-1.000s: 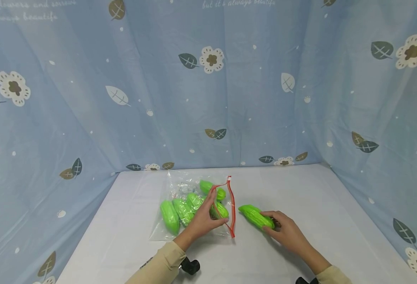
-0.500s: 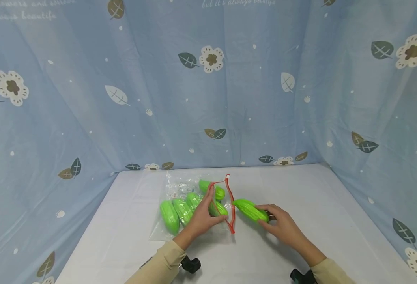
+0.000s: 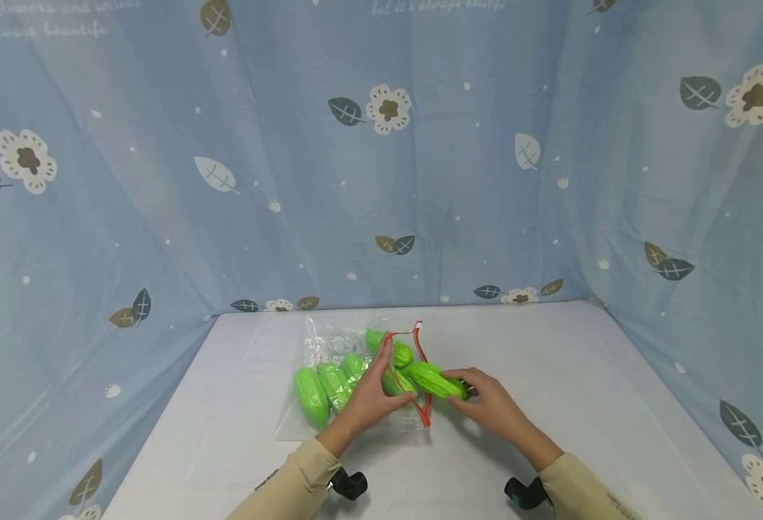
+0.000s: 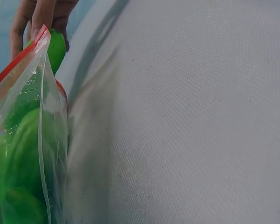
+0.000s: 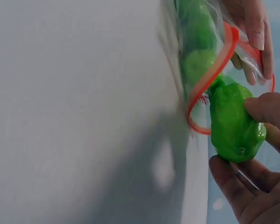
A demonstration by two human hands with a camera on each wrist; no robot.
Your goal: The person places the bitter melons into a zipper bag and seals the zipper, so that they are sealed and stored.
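Observation:
A clear zip bag [image 3: 316, 338] with a red-edged mouth lies on the table, several green bitter gourds [image 3: 312, 397] inside it. My left hand [image 3: 369, 397] is at the mouth, thumb and fingers spread wide against its red edges, keeping it apart. My right hand [image 3: 494, 404] grips one more bitter gourd [image 3: 434, 380] by its near end between thumb and fingers. Its narrow tip points left, in the bag's opening. In the right wrist view this gourd [image 5: 235, 121] overlaps the red strip [image 5: 214, 70], its blunt end towards the palm. The left wrist view shows the bag's side [image 4: 51, 154] close up.
A white cloth covers the table [image 3: 537, 347]. Blue patterned curtains [image 3: 459, 180] stand behind and at both sides. Black wrist devices [image 3: 349, 485] sit below both forearms.
My right hand has lifted the bitter gourd and carried it left, from beside the bag to its mouth. My left hand has stayed nearly in place at the opening.

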